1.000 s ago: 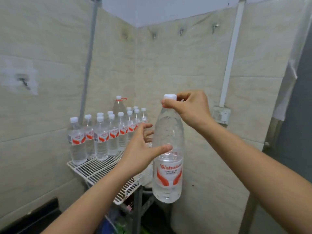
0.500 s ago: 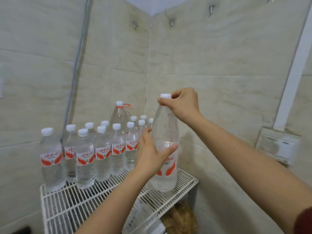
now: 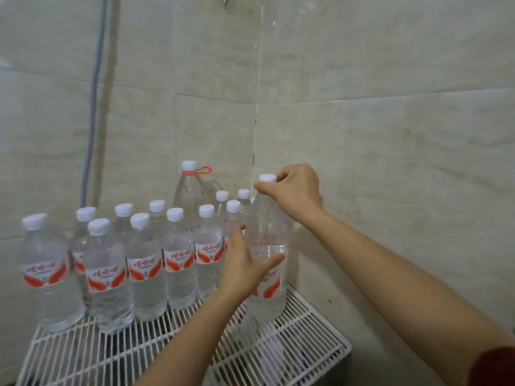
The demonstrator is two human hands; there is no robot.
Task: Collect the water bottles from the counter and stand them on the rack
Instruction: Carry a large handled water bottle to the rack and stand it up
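Reaching forward, a person's left hand (image 3: 245,264) wraps thumb and fingers round the middle of a large clear water bottle (image 3: 268,227), while the right hand (image 3: 296,190) pinches its white cap (image 3: 268,178) from above. The bottle stands upright, base on the white wire rack (image 3: 309,344), toward its right side. Just left stand rows of smaller labelled water bottles (image 3: 178,263), with a taller red-handled bottle (image 3: 189,190) behind them against the tiled wall (image 3: 390,135).
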